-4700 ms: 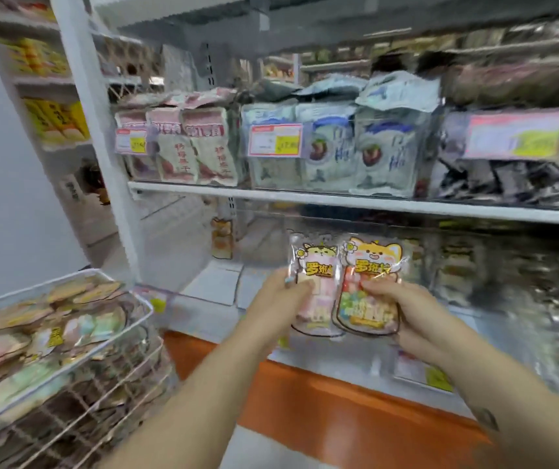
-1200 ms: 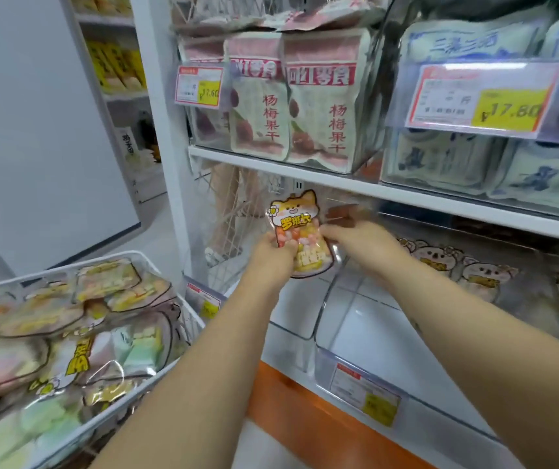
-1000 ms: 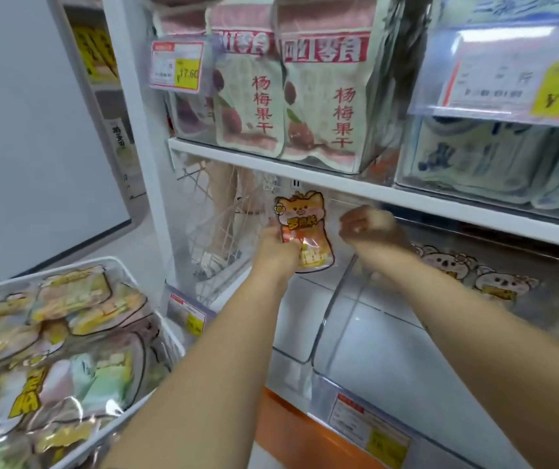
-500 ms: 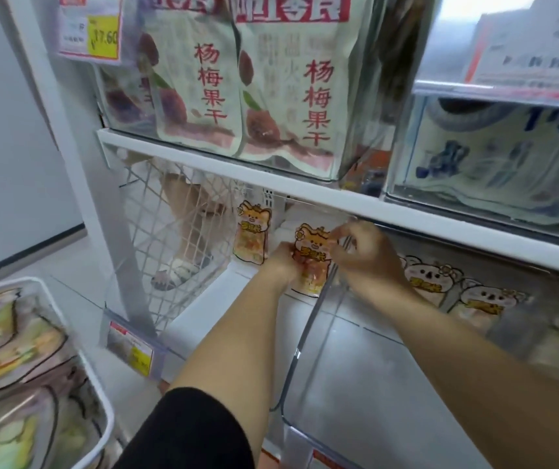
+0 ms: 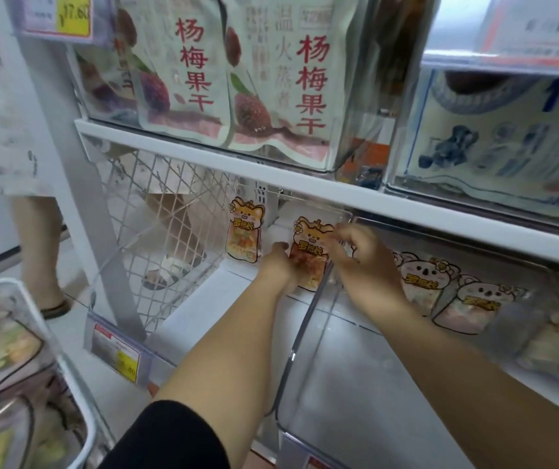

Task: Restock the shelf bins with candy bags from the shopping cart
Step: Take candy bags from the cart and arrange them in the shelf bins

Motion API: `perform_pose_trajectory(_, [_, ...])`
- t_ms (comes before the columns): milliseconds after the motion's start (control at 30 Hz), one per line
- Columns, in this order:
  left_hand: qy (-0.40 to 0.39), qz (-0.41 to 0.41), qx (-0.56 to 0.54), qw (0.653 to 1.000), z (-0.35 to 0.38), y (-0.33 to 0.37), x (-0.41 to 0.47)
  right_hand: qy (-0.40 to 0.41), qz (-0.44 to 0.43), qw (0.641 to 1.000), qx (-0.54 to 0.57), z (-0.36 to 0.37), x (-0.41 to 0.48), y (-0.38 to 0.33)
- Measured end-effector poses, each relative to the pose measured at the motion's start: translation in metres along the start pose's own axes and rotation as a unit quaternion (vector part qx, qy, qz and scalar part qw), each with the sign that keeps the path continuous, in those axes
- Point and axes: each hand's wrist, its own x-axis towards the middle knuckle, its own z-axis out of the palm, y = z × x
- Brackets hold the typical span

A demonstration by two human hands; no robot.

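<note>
Left hand (image 5: 279,267) and right hand (image 5: 364,265) grip candy bag (image 5: 309,247) at rear of clear bin (image 5: 300,336); best stood upright, label forward, before release.

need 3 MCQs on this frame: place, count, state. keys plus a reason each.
1. Where is the held cat bag? A back of the lower shelf B floor C counter
2. Orange cat bags at that shelf? A one B two C five
3. The held cat bag is: A upright B upside down C torn open
1 A: left hand and right hand hold it deep inside.
2 B: the held one plus a second cat bag to its left.
3 A: its cat face is on top.
</note>
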Motion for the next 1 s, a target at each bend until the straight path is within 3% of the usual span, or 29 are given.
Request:
perform_pose_trajectory(167, [0.058,0.057,0.13,0.988,0.011,0.004,-0.007,0.011,0.011,1.0,0.018,0.004,-0.001,0.004])
perform_pose_trajectory(633, [0.037,0.003,0.102,0.994,-0.003,0.01,-0.018,0.001,-0.002,0.999,0.041,0.001,-0.009,0.001])
perform_pose_trajectory(833, [0.087,0.083,0.095,0.988,-0.034,0.016,-0.081,0.02,-0.134,0.989,-0.051,-0.001,-0.033,-0.017])
perform_pose_trajectory(1000, [0.112,0.096,0.099,0.984,-0.067,0.018,-0.152,-0.04,-0.148,0.988,-0.034,-0.005,-0.066,-0.04])
